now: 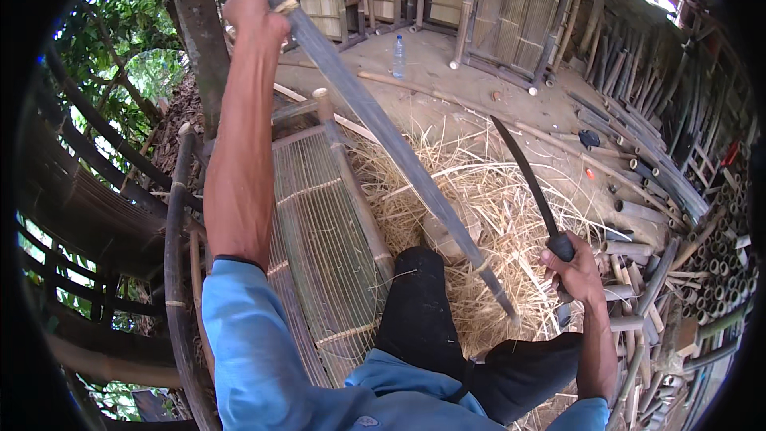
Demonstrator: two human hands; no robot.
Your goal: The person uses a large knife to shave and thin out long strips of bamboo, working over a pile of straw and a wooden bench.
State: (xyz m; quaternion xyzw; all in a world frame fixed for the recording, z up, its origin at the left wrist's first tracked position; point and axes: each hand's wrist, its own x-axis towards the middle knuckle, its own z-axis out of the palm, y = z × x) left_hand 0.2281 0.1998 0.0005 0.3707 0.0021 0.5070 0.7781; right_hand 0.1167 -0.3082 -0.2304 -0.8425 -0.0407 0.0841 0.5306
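Observation:
My left hand [254, 9] is raised at the upper left, its fingers closed round a long, dark grey length of split bamboo [383, 124]. The bamboo slants down to the right, with pale bands at its nodes, and its narrow lower end hangs over a heap of shavings [511, 231]. On the right, my right hand [576, 275] grips the dark handle of a machete [528, 175]. Its curved blade points up and away, apart from the bamboo. Between my knees, partly behind the bamboo, sits a pale block [456, 231].
A slatted bamboo bench [315, 191] stands at my left. Bamboo panels [515, 16] lean at the back, near a water bottle [399, 56]. A long pole [479, 116] crosses the floor. Stacked bamboo tubes [718, 279] crowd the right side. A tree trunk [195, 24] rises at the far left.

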